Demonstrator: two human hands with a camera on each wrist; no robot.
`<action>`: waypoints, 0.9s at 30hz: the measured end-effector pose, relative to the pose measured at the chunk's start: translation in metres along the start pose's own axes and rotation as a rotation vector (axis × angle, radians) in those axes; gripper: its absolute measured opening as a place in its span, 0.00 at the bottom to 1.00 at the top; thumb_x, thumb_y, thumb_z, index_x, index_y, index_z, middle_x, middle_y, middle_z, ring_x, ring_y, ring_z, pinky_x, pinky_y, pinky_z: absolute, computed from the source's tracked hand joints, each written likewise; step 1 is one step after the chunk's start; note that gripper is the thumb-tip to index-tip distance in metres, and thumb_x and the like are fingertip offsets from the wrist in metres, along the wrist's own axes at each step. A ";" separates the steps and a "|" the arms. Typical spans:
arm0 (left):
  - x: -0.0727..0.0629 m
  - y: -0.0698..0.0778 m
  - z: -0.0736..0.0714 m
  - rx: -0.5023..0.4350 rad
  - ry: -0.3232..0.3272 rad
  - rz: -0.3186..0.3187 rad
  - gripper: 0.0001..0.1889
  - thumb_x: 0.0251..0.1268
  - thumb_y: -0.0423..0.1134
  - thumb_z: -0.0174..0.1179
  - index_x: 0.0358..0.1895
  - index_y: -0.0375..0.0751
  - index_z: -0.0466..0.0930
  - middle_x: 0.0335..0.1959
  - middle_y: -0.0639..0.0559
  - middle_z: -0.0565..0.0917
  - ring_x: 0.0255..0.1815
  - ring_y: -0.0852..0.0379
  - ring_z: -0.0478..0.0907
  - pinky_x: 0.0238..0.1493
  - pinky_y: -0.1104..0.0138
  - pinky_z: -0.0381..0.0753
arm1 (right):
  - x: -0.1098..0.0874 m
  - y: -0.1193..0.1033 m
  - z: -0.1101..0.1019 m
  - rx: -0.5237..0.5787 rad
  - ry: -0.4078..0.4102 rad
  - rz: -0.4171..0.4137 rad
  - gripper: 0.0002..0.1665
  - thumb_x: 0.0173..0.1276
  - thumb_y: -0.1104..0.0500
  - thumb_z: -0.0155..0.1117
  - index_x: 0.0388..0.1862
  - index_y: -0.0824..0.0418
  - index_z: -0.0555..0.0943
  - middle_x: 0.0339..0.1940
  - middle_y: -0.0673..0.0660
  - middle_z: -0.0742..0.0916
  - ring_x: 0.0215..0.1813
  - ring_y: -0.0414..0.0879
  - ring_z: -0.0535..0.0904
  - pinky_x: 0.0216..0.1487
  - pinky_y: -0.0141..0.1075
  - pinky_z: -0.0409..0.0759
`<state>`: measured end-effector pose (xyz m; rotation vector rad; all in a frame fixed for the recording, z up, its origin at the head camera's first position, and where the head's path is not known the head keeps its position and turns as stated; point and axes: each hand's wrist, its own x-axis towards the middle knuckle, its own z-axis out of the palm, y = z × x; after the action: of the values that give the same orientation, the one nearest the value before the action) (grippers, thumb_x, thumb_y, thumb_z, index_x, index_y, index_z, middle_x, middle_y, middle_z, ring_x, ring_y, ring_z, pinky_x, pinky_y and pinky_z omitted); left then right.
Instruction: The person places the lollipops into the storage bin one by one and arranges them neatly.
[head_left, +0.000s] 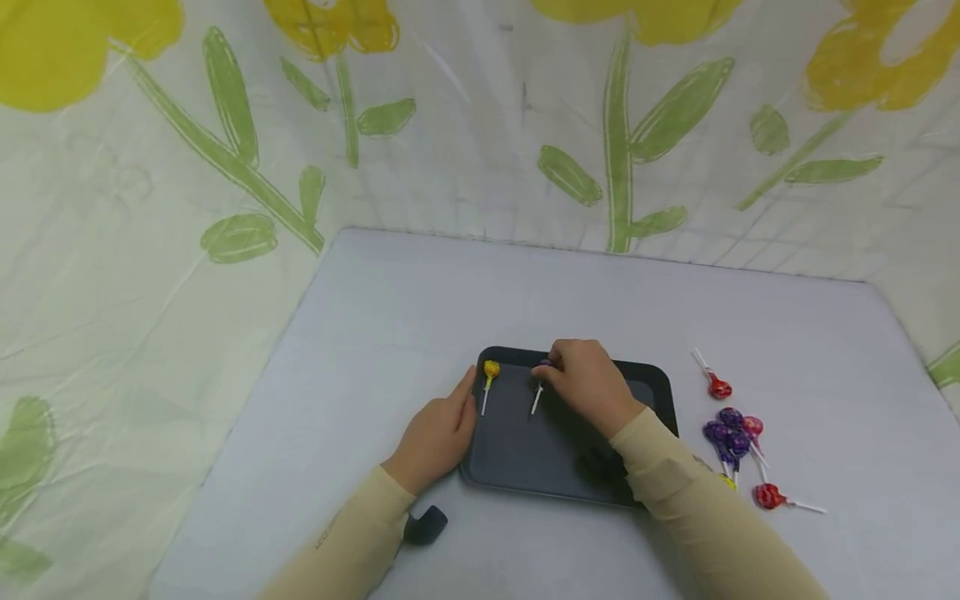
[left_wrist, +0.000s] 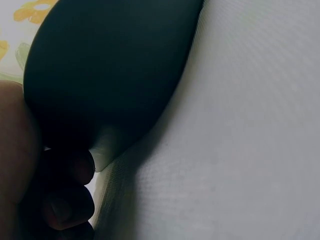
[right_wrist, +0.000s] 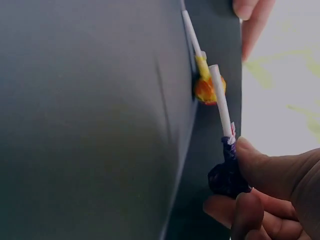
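My left hand holds the dark grey tray at its left side; in the left wrist view, curled fingers show beside the tray's dark outer wall. Over the tray's far part, my right hand pinches a purple-wrapped lollipop by its candy end, between thumb and fingers. Its white stick points toward the near side in the head view. A yellow lollipop lies in the tray's far left corner, stick toward the near side.
Right of the tray, several purple lollipops lie bunched with a pink one and a partly hidden yellow one. Red lollipops lie behind and in front of them. A black curved object is by the left sleeve on the white table.
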<state>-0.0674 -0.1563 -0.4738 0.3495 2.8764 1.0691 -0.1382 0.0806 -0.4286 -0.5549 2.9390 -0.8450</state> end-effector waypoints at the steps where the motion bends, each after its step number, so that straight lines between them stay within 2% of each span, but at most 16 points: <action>1: 0.000 0.000 0.000 0.002 0.001 -0.002 0.28 0.85 0.39 0.46 0.82 0.35 0.60 0.13 0.60 0.65 0.13 0.63 0.60 0.18 0.67 0.61 | 0.001 -0.001 0.001 0.000 0.000 -0.001 0.14 0.68 0.54 0.77 0.28 0.60 0.84 0.21 0.49 0.81 0.23 0.42 0.71 0.29 0.37 0.71; 16: 0.000 0.001 -0.001 0.013 -0.015 0.013 0.29 0.85 0.39 0.46 0.82 0.34 0.59 0.13 0.60 0.66 0.13 0.63 0.60 0.19 0.67 0.61 | 0.006 -0.009 0.021 0.005 -0.062 -0.031 0.11 0.70 0.55 0.76 0.36 0.62 0.85 0.30 0.54 0.89 0.28 0.39 0.80 0.32 0.37 0.79; 27: 0.000 0.001 -0.002 0.001 -0.007 0.009 0.29 0.85 0.39 0.46 0.82 0.34 0.60 0.13 0.60 0.66 0.13 0.63 0.61 0.19 0.66 0.62 | 0.014 -0.014 0.030 -0.038 -0.070 -0.029 0.12 0.71 0.54 0.75 0.34 0.61 0.85 0.27 0.53 0.87 0.25 0.40 0.77 0.30 0.36 0.76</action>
<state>-0.0672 -0.1565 -0.4718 0.3657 2.8720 1.0649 -0.1427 0.0496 -0.4463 -0.6178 2.8962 -0.7573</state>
